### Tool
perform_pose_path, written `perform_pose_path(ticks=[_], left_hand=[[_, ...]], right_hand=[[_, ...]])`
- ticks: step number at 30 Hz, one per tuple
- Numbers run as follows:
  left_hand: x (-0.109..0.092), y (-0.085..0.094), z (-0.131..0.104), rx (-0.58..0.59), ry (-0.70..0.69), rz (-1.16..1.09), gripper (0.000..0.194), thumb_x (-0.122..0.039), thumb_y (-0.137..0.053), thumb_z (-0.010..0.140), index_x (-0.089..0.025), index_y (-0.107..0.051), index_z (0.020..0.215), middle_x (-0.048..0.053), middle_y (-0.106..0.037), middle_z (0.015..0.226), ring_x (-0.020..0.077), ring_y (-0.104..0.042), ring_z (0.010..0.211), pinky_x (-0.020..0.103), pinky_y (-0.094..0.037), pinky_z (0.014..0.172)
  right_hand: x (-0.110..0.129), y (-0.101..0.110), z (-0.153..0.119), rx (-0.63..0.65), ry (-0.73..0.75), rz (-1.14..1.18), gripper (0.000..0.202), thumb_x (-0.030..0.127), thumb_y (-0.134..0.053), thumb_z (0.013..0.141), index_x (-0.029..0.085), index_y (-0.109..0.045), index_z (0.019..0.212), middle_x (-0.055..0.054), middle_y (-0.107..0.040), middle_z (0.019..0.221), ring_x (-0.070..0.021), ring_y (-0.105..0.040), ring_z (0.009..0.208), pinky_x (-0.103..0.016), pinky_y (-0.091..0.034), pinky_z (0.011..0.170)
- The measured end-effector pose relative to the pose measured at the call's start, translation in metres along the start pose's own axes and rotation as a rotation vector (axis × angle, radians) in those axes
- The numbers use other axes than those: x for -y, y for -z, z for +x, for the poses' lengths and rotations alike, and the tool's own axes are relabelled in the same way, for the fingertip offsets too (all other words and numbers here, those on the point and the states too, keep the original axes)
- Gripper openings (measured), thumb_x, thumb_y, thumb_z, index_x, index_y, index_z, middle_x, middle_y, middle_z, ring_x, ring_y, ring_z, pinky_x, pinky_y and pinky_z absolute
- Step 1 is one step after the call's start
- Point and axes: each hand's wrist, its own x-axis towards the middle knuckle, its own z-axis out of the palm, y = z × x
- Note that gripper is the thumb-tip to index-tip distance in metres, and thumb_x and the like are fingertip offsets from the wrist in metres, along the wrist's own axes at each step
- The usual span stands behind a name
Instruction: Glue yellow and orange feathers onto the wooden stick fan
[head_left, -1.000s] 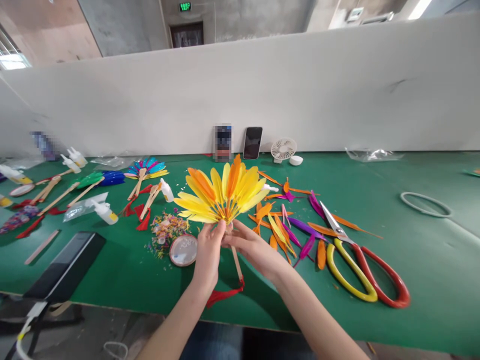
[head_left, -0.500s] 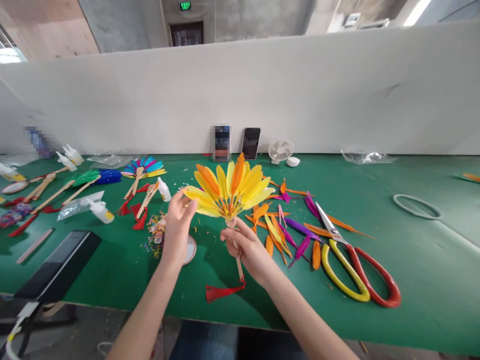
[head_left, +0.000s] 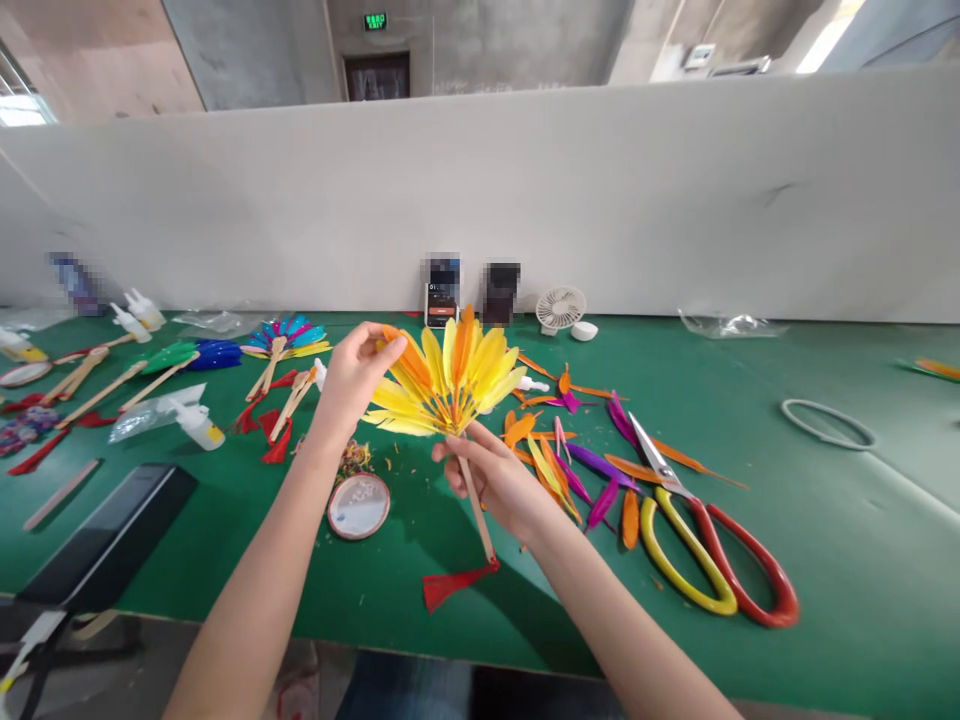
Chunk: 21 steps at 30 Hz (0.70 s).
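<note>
A fan of yellow and orange feathers point(head_left: 487, 370) on a wooden stick, with a red tassel point(head_left: 454, 585) at its lower end, is held above the green table. My right hand point(head_left: 495, 480) grips it where the feathers meet the stick. At the fan's upper left, my left hand point(head_left: 356, 375) pinches the tip of an orange feather between thumb and fingers. Below my left hand lies a round lid-like dish point(head_left: 360, 505), beside a heap of small colourful bits point(head_left: 355, 458).
Right of the fan lie loose orange and purple feathers point(head_left: 600, 458) and large scissors point(head_left: 697, 535) with yellow and red handles. Finished-looking feather fans point(head_left: 289, 335), glue bottles point(head_left: 197, 424) and a black box point(head_left: 112, 535) occupy the left. A small white fan point(head_left: 560, 308) stands behind.
My left hand has moved up from the fan's left edge to the orange feather. The feather fan has shifted slightly left and its stick leans more. The round dish now shows fully.
</note>
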Motion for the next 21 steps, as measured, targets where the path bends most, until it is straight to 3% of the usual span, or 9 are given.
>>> perform_pose_path(ticks=[10,21], left_hand=[[0.021,-0.010,-0.015,-0.079,0.009,-0.025,0.015,-0.029,-0.068,0.065,-0.021,-0.056,0.069,-0.001,-0.058,0.064,0.0134,-0.054,0.064,0.024,-0.041,0.062],[0.024,-0.011,-0.022,-0.106,-0.016,-0.004,0.018,-0.032,-0.067,0.067,-0.022,-0.053,0.072,-0.002,-0.057,0.068,0.0129,-0.056,0.067,0.024,-0.042,0.064]], right_hand=[[-0.017,0.002,0.010,-0.120,0.118,-0.025,0.031,0.043,-0.067,0.059,0.019,-0.050,0.071,0.003,-0.062,0.061,-0.0071,-0.049,0.044,-0.022,-0.036,0.045],[-0.020,0.002,0.011,-0.149,0.150,-0.002,0.031,0.043,-0.066,0.061,0.018,-0.051,0.071,0.002,-0.063,0.059,-0.0084,-0.053,0.045,-0.023,-0.040,0.047]])
